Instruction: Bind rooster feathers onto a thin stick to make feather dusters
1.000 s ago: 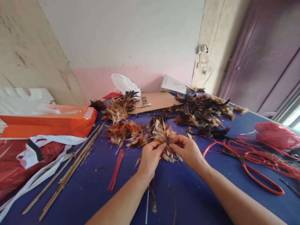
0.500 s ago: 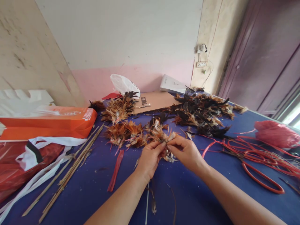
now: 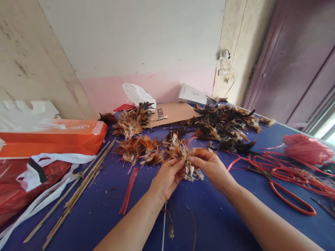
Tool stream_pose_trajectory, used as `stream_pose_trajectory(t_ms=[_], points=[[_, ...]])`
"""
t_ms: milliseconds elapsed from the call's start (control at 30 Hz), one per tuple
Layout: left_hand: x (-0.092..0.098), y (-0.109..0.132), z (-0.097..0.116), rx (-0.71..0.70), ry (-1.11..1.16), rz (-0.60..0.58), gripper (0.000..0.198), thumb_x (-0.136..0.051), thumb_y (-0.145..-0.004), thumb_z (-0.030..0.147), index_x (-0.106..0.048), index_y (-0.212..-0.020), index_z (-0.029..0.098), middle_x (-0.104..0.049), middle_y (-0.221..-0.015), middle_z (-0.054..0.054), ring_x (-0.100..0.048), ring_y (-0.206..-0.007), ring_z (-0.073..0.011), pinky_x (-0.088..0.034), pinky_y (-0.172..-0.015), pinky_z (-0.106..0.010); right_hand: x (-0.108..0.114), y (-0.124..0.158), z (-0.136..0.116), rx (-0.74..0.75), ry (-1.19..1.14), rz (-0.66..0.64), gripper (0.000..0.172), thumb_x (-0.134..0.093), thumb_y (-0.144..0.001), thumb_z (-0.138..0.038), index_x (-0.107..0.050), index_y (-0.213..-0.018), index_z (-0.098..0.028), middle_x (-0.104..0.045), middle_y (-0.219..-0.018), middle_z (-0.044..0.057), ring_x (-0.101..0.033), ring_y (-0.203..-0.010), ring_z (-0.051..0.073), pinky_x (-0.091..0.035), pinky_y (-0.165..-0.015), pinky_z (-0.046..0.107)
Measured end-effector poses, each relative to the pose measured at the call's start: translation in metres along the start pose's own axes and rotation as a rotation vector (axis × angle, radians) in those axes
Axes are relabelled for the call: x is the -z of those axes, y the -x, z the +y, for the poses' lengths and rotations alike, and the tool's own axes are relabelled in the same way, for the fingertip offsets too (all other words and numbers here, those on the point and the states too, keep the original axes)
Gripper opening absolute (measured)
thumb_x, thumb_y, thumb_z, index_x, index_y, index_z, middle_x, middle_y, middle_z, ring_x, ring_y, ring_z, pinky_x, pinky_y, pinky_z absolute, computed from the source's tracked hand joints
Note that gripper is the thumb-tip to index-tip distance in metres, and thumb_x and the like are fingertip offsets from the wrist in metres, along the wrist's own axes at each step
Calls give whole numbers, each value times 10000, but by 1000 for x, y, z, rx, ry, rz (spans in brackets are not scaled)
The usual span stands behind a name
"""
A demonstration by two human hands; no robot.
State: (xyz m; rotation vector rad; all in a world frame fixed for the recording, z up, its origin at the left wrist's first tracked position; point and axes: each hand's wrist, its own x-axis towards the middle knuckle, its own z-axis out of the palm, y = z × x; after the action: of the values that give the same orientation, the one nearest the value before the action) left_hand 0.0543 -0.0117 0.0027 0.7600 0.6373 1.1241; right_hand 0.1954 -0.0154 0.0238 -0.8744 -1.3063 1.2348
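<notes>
Near the middle of the blue table (image 3: 104,209), my left hand (image 3: 170,174) pinches a small bunch of brown and whitish feathers (image 3: 187,153) between thumb and fingers. My right hand (image 3: 209,165) meets it from the other side, its thumb and forefinger closed on the same bunch. Pale feather ends hang down between the two hands. Just beyond lie tied orange-brown feather bundles (image 3: 131,150) with pink ties. A loose pile of black and brown feathers (image 3: 222,125) spreads at the back right.
Red-handled scissors (image 3: 293,198) lie among tangled red plastic string (image 3: 282,167), beside a pink string ball (image 3: 306,150). A flat red strip (image 3: 128,191) and bamboo sticks (image 3: 78,195) are at left, by an orange bag (image 3: 54,139). Cardboard (image 3: 172,115) lies at the back.
My right hand has shifted slightly right and turned, its fingers now more extended over the bunch. My left hand stays nearly where it was.
</notes>
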Motion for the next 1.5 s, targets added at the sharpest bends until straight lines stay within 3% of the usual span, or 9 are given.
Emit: stream_pose_trajectory(t_ms=[133,300,567,733,900,1033,1133,1300,1500], points=[[-2,1,-1,29,-43,10,177,-705,-630,218,-664,-757,102,-568,-613,-8,-500,-515,-51,-398,-476,-156,3,-1,5,-33,-65,19,189,-660,-654,-326,-634,-691,-143,-572,-615,-9,-468,-535,76,-361,-520,218],[-1,2,-1,46,-67,4,171,-705,-628,214,-657,-746,100,-583,-625,-14,-499,-496,-47,-406,-471,-155,8,-4,11,-176,-243,-5,186,-696,-625,-290,-617,-656,-124,-566,-572,-6,-476,-506,65,-383,-521,208],[6,-4,1,56,80,93,105,-677,-657,169,-618,-723,113,-598,-654,-15,-522,-513,-53,-390,-424,-138,19,-10,12,-294,-494,74,173,-727,-592,-210,-578,-646,-140,-576,-570,-22,-502,-485,52,-417,-483,176],[8,-4,5,56,79,107,85,-647,-686,153,-613,-743,99,-629,-718,-48,-534,-515,-54,-403,-414,-133,23,-11,15,-330,-511,21,164,-719,-613,-191,-572,-657,-131,-580,-582,-19,-509,-482,47,-435,-480,170],[8,-2,4,207,78,92,127,-628,-704,150,-622,-804,72,-657,-756,-90,-584,-544,-78,-435,-421,-129,24,-10,17,-314,-467,-26,152,-696,-649,-216,-576,-684,-130,-580,-580,-8,-521,-499,54,-430,-489,168],[9,-3,4,353,216,95,139,-588,-743,150,-617,-835,50,-654,-701,-82,-612,-575,-94,-458,-452,-130,26,-7,13,-318,-376,-149,165,-682,-667,-247,-572,-692,-125,-572,-585,-5,-506,-497,50,-397,-477,159],[10,-3,6,385,324,62,140,-537,-786,159,-611,-837,52,-648,-683,-79,-611,-579,-90,-460,-469,-131,28,-5,10,-340,-291,-253,183,-678,-667,-263,-576,-701,-115,-554,-571,-9,-481,-477,46,-364,-455,159],[8,-3,8,318,351,50,119,-519,-794,139,-611,-789,64,-619,-625,-53,-578,-532,-69,-441,-457,-128,31,-5,12,-369,-228,-322,186,-665,-671,-268,-585,-727,-110,-560,-587,-4,-480,-474,48,-345,-442,162],[6,-2,7,78,42,48,69,-650,-679,134,-637,-734,95,-623,-633,-34,-558,-517,-67,-417,-444,-141,31,-5,13,-393,-229,-311,186,-656,-677,-272,-583,-770,-129,-580,-539,-10,-517,-453,62,-372,-428,159]])
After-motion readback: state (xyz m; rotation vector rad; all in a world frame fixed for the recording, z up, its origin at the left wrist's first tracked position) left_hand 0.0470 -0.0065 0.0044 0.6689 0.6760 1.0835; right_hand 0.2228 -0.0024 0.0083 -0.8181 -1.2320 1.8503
